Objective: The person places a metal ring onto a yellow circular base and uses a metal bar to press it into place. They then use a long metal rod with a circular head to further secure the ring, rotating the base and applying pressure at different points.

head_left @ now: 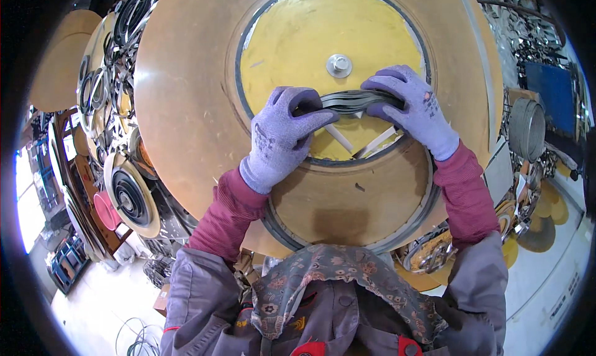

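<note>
— What has the person got hold of there?

— A bundle of thin grey metal strip (354, 100), flat bands lying one on another. Both hands wear purple knit gloves. The left hand (282, 135) is curled round the bundle's left end, thumb over the top, fingers wrapped under. The right hand (413, 108) is closed on the other end, fingers folded over it, so the strip runs straight between the two hands.

— And where is that, compared with the hands?

— Just between them, over a yellow disc (323, 33) that lies under both palms. A grey bolt head with a washer (339, 65) sits at the disc's centre, just beyond the strip, a little nearer the right hand's fingertips. Two pale flat sticks (379, 142) lie on the disc below the strip, towards the person's wrists.

— What's round the disc?

— A dark ring, then a wide wooden round plate (186, 108) spreading out past both hands. The dark red sleeves (462, 191) cross its near edge.

— Anything further off?

— Out beyond the left hand, a stack of reels wound with dark coil (129, 198) and a pink round thing (105, 210). Beyond the right hand, a grey metal coil (528, 129) and a blue box (549, 89) among tangled scrap.
</note>
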A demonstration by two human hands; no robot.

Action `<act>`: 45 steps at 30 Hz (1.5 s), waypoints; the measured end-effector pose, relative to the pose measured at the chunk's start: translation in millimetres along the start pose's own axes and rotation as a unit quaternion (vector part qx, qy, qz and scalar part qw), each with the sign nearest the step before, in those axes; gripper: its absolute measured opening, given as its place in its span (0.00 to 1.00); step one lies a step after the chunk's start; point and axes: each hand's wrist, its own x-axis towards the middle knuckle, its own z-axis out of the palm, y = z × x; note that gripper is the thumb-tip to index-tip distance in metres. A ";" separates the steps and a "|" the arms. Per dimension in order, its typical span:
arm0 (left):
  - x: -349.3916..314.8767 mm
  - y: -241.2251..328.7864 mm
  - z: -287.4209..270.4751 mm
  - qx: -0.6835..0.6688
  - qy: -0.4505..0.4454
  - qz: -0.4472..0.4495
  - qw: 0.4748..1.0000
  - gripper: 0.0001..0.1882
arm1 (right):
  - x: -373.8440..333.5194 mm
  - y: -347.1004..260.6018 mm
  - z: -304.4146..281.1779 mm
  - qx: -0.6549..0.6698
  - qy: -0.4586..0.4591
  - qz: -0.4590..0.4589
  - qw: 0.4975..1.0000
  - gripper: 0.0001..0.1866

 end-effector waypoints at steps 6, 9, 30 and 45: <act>3.2 9.3 1.6 0.083 -0.034 -0.013 0.996 0.31 | 10.6 4.1 1.7 -0.022 -0.037 -0.012 0.999 0.20; 3.3 9.7 2.8 0.112 -0.052 -0.018 0.992 0.30 | 14.7 2.5 -2.0 -0.017 -0.048 -0.032 0.998 0.20; -70.5 35.8 -16.3 0.131 0.026 -0.116 0.984 0.29 | 12.0 -4.7 7.6 -0.082 -0.060 -0.030 0.994 0.23; -123.4 60.0 9.3 0.242 -0.028 -0.273 0.931 0.40 | 11.3 -73.2 36.3 -0.331 0.005 -0.071 0.941 0.37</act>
